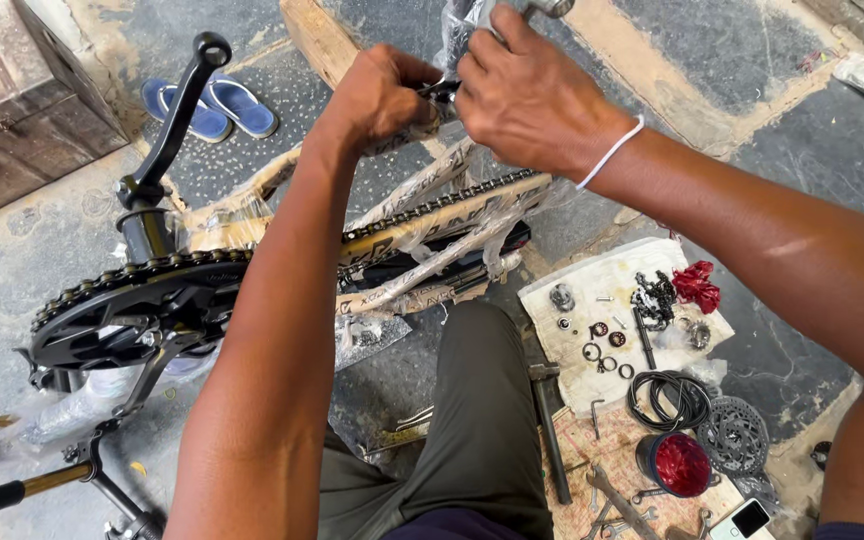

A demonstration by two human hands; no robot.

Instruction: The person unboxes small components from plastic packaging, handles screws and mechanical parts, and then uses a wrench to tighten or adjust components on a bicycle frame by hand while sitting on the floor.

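A bicycle frame wrapped in clear plastic lies on its side across the floor, its chain running along the stay to a black chainring with a black crank arm pointing up. My left hand is closed around a small dark part at the frame's rear end. My right hand, a white band on its wrist, pinches the same spot from the other side. What sits between the fingers is hidden.
A pale cloth at the right holds small washers, rings and a red part. Near it lie a coiled black cable, a red round reflector, a cog, wrenches and a phone. Blue sandals rest at the back left.
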